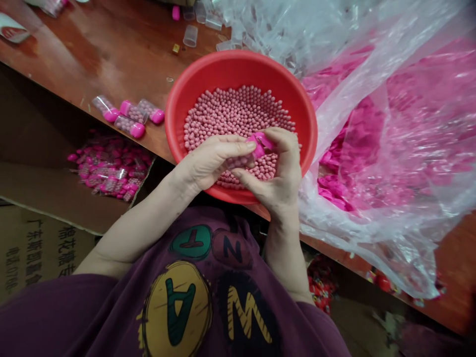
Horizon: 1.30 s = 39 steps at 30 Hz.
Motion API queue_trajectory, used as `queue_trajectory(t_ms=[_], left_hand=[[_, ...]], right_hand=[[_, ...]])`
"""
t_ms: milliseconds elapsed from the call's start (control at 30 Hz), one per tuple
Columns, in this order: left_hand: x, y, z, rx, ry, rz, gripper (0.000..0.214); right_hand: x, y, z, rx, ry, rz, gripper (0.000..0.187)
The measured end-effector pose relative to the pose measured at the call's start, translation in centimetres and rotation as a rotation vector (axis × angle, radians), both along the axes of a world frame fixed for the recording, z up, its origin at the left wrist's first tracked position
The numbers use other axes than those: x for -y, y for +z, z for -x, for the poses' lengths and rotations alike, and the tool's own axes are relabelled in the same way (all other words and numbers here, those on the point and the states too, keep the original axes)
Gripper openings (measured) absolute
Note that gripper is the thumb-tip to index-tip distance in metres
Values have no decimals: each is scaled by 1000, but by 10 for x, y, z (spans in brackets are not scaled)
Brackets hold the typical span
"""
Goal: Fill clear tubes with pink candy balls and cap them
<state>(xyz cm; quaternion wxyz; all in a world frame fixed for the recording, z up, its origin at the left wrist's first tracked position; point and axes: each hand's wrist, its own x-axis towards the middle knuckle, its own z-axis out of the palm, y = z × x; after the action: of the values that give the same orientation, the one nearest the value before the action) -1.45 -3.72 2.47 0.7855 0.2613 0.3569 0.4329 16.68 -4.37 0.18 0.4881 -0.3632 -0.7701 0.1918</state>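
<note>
Over the red basin (241,58) of pink beads (238,111), my left hand (208,158) is closed around a small clear tube (238,162) with pink beads inside. Its thumb presses a bright pink cap (256,145) at the tube's end. My right hand (280,171) has its fingers curled onto the cap's far side, its thumb close under the tube. Whether the cap is fully seated on the tube cannot be made out, as fingers cover part of it.
Several filled, pink-capped tubes (130,125) lie on the wooden table (74,59) at left. A cardboard box (44,178) below holds a heap of similar tubes (111,171). Clear empty tubes (191,35) sit behind the basin. A plastic bag (409,148) of pink pieces spreads at right.
</note>
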Motion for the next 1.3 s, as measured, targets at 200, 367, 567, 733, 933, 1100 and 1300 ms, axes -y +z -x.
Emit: queue_trajectory(t_ms=[200,367,567,733,933,1100,1300], left_hand=[[-2,-7,1,-35,5,-1,23],[-1,-7,3,-15,-14,-21,27],[7,0,0,32,18,-55,29],[13,-4,-11,-157,237,-251,44],[10,-11,-12,-227,190,-284,31],[7,-15,-8,-86,74,-288,16],[8,-16,-6,-92,9,-279,15]], right_hand=[[1,-7,-1,150,0,8,97],[3,-7,1,156,18,84,102],[4,-5,4,103,-28,179,89],[4,-10,5,132,-103,98,77],[-1,-20,2,164,-116,21,83],[2,-14,-1,243,-145,74,85],[3,-9,-3,395,-171,106,87]])
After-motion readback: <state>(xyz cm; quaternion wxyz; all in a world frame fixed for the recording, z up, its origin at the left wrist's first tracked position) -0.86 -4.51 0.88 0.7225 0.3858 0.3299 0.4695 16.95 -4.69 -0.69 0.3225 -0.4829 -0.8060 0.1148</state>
